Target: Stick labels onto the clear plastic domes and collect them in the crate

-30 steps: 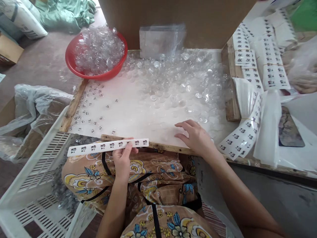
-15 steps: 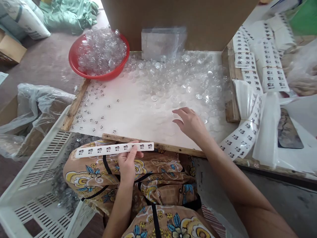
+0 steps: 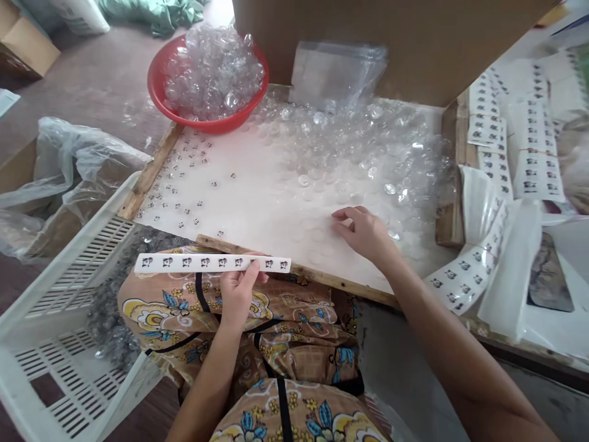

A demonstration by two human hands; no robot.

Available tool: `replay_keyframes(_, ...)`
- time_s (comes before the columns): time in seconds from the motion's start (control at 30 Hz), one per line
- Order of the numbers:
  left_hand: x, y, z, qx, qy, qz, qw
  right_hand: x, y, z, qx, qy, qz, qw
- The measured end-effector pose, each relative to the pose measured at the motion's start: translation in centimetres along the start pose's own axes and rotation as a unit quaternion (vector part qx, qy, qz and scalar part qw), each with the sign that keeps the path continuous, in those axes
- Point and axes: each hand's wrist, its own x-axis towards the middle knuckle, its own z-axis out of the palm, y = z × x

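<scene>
My left hand (image 3: pixel 239 291) pinches a white strip of panda stickers (image 3: pixel 177 263) near its right end, over my lap at the tray's front edge. My right hand (image 3: pixel 363 232) is low over the white work surface, thumb and index finger drawn close together. Whatever may be between those fingertips is too small to make out. Around and behind it lie many clear round plastic pieces (image 3: pixel 304 180), thickest toward the back. At the left of the surface, scattered clear pieces carry small panda prints (image 3: pixel 199 203).
A red bowl (image 3: pixel 209 126) heaped with clear plastic pieces stands at the back left. Wooden strips (image 3: pixel 150 175) edge the surface. A white slotted crate (image 3: pixel 59 362) sits below left. Sticker sheets (image 3: pixel 536 153) and a phone-like slab (image 3: pixel 550 276) lie right. Cardboard (image 3: pixel 391 43) rises behind.
The view has shifted. My right hand's thumb and index finger have come closer together over the surface. My left hand keeps the sticker strip, now held more level.
</scene>
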Motion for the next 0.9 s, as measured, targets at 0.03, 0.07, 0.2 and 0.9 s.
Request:
replay_keyframes(0.03,0.2,0.1,0.0,-0.002,-0.002,0.003,1.000,-0.1,-0.3,-0.2,-0.012,0.022,-0.002,1.000)
replay_keyframes(0.07,0.4,0.2,0.0,-0.005,-0.004,0.006,1.000,-0.3,-0.8,-0.4,-0.018,0.042,-0.004,0.999)
replay_keyframes(0.2,0.7,-0.3,0.0,0.001,-0.005,0.005,1.000,-1.9,-4.7,-1.1,0.068,-0.006,-0.045,0.997)
replay_keyframes(0.9,4.2,1.6,-0.9,-0.072,0.047,0.038,0.996,-1.5,-13.8,5.5,0.116,0.025,-0.175,0.977)
